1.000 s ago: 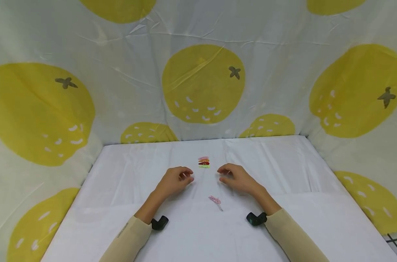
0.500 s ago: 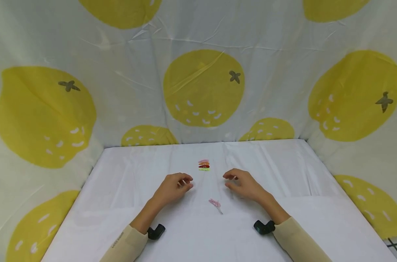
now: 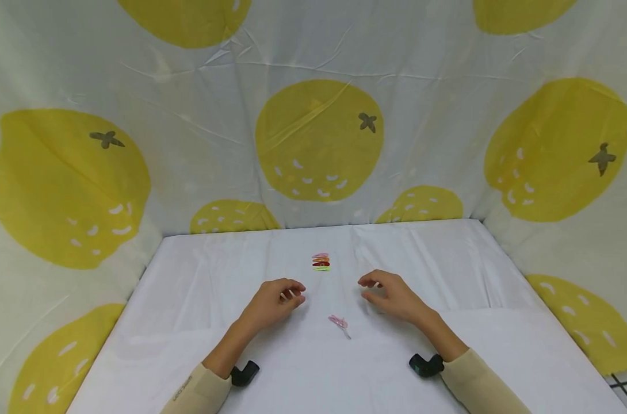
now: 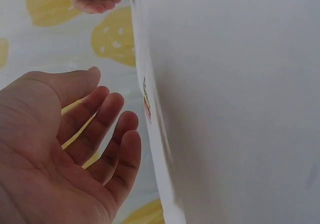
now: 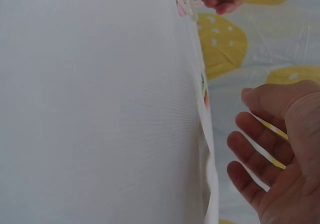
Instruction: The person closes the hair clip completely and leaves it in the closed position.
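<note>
Left fingers and right fingers hang half-curled, empty, near hair clips.

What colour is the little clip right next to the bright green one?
The clip is dark red; the head view shows it best.

No text, brand or number can be read. In the head view, at the lower left of the frame, a short dark marking slants up along the outer edge of the beige left sleeve; it resembles a line of lettering but is too small and blurred to make out. Any sign on the black right-wrist device, lower right, is too small to tell.
</note>
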The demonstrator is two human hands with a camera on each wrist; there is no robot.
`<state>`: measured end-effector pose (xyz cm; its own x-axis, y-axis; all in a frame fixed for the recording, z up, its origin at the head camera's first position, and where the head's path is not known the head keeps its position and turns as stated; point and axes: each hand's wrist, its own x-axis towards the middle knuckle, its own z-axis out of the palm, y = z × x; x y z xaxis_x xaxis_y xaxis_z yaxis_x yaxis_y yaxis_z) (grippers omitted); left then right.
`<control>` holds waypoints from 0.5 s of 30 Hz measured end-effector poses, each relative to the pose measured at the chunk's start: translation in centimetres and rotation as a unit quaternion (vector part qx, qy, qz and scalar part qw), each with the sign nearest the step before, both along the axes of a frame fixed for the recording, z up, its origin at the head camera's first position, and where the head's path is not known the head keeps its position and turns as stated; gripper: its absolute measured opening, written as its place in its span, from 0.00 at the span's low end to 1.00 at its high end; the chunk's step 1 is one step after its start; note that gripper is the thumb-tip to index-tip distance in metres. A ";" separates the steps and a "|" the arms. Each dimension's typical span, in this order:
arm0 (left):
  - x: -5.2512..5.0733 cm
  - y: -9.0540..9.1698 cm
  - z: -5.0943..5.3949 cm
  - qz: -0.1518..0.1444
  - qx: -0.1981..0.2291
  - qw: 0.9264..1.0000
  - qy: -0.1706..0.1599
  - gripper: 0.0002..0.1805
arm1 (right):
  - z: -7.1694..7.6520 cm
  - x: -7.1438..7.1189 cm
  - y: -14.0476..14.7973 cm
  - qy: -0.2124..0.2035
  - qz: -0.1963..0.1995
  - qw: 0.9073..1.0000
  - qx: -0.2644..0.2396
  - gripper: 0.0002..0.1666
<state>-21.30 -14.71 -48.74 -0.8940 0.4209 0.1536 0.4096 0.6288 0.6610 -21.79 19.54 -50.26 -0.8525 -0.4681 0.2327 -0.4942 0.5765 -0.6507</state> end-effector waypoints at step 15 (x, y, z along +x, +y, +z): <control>1.2 0.3 0.6 -0.023 0.008 1.000 0.009 0.10 | 0.4 1.2 0.1 0.003 0.013 1.000 0.003 0.16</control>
<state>-20.12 -14.36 -48.18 -0.8710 0.4587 0.1760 0.4493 0.5987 0.6631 -20.58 19.63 -49.86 -0.8382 -0.4917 0.2358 -0.5136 0.5664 -0.6445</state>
